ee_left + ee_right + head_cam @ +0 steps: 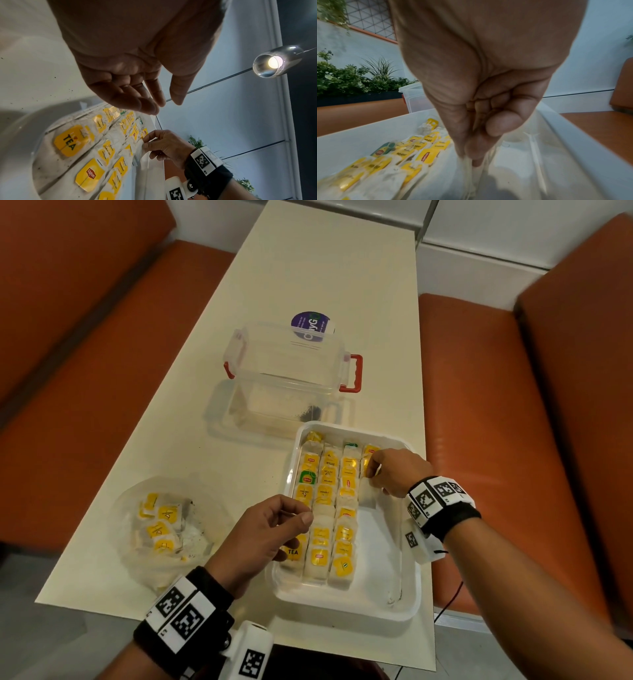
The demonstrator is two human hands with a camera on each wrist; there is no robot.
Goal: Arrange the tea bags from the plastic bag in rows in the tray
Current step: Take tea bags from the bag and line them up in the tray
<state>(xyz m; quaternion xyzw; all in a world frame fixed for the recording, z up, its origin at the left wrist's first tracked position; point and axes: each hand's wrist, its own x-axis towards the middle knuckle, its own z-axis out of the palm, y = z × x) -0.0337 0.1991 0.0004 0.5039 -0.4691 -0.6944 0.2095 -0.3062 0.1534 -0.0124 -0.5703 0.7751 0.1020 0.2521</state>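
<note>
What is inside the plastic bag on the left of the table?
The bag holds a loose pile of tea bags with yellow tags, and a few dark crumbs. How many lie beneath the top ones cannot be seen; the pile covers them.

Head camera looks steeply down over the tray [346, 607]; both wrist cameras sit close above it (each along its own palm), sharing its rows.
</note>
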